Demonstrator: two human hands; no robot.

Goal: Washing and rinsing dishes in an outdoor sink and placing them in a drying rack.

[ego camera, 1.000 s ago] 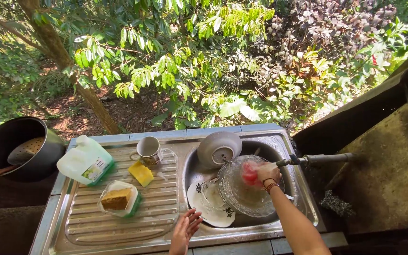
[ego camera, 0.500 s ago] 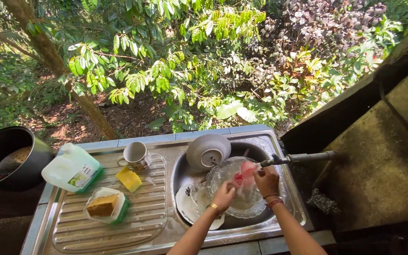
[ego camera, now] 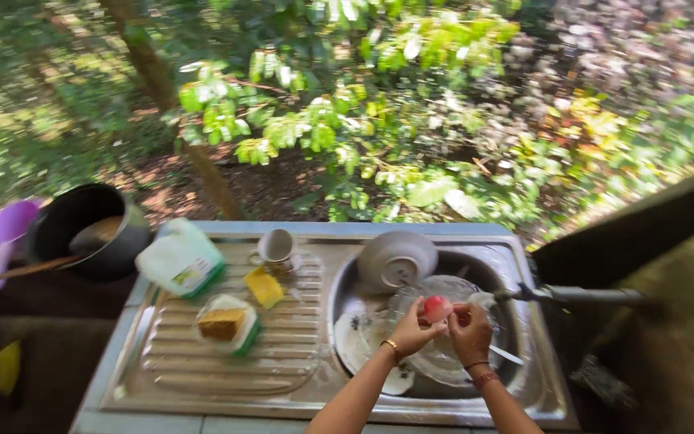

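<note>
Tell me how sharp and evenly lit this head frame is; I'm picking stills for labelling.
Head view: motion blur smears everything, worst in the foliage; dappled sun on the steel sink's ribbed drainboard, deep shade at right. Both hands, left hand and right hand, and the small red round thing between them stay readable, soft-edged.

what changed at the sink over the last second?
The left hand came off the sink's front edge and joined the right hand; both now hold the red scrubber between them over the glass plates. The right hand had held it alone. The camera view also shifted. The grey bowl, cup, yellow sponge and jug stayed put.
</note>
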